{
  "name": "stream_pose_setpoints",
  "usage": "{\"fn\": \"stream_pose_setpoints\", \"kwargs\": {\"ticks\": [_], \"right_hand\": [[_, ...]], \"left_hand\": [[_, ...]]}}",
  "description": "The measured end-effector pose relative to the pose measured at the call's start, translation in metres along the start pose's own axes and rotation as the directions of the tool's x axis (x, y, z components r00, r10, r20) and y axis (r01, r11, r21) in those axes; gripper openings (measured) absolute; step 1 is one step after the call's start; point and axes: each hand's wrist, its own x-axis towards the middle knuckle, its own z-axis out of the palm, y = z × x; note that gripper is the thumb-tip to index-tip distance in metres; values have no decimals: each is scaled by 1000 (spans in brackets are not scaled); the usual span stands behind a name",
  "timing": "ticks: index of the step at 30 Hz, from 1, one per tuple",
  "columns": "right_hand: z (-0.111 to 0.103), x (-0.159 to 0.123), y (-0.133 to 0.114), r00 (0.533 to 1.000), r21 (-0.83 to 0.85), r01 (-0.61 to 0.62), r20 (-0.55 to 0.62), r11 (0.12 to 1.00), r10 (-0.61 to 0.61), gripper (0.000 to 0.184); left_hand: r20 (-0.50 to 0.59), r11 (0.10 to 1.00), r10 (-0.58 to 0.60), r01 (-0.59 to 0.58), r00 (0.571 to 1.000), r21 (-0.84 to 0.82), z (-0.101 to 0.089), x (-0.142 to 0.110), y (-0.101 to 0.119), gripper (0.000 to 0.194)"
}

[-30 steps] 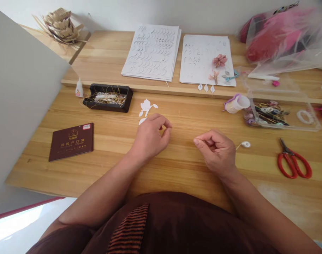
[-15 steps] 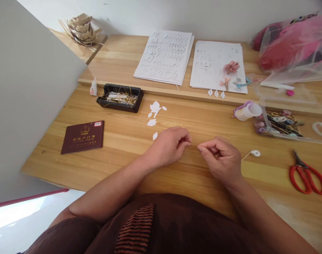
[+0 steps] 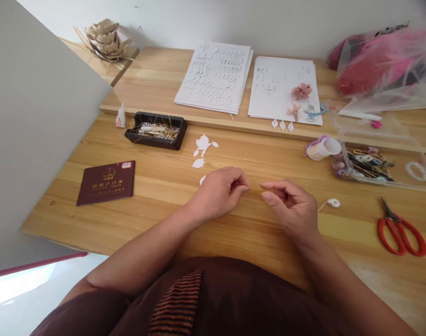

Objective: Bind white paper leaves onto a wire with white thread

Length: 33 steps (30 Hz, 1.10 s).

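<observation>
My left hand (image 3: 222, 191) is above the middle of the table, thumb and forefinger pinched together. Whatever lies between those fingertips is too small to make out. Facing it, my right hand (image 3: 292, 205) has its thumb and forefinger a little apart, with nothing visible between them and the other fingers curled. A small white spool (image 3: 334, 203) lies right of my right hand, its thread running to behind the wrist. White paper petals (image 3: 202, 142) lie beyond my left hand, one leaf-shaped piece (image 3: 202, 179) partly covered by it.
Red-handled scissors (image 3: 401, 231) lie at the right, before a clear plastic box (image 3: 402, 179) of small parts. A white cup-like roll (image 3: 323, 147) is beside it. Farther left are a black tray (image 3: 178, 135), glue bottle (image 3: 120, 116) and maroon booklet (image 3: 106, 183). Paper sheets (image 3: 215, 77) rest on the raised ledge.
My right thumb and forefinger have parted from their pinch. The gap between my hands is slightly wider, and the view has shifted a little. My left hand keeps its pinch.
</observation>
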Motion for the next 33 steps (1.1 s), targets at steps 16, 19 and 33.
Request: {"fn": "stream_pose_setpoints", "kwargs": {"ticks": [16, 19, 33], "right_hand": [[1, -3, 5, 996, -139, -93, -31, 986, 89, 7], [2, -2, 5, 984, -179, -173, -79, 968, 161, 7], [1, -4, 1, 990, -176, 123, 90, 977, -108, 4]], "left_hand": [[27, 992, -25, 22, 999, 127, 2, 1, 4, 11], [44, 985, -39, 32, 998, 167, 0, 2, 6, 13], [131, 984, -18, -5, 991, 178, 6, -1, 11, 8]]}}
